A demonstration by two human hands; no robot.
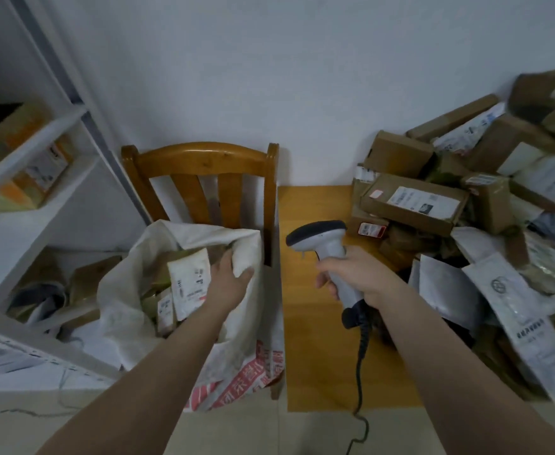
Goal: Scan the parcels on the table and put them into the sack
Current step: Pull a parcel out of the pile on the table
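Observation:
A white woven sack [121, 310] with red print stands open on a wooden chair and holds several labelled parcels [189, 280]. My left hand [228, 279] is at the sack's right rim, with the fingers inside and the thumb over the fabric, holding the edge. My right hand [351, 274] grips the handle of a grey barcode scanner [322, 239] over the table, its head pointing left and its black cable hanging off the front edge. Brown boxes [414, 201] and white mailer bags [512, 310] are piled on the right of the table.
The wooden table [315, 339] has a bare strip between the sack and the pile. The chair back [200, 165] stands against the white wall. A white metal shelf [39, 205] at the left holds boxes, with more parcels on its lower level.

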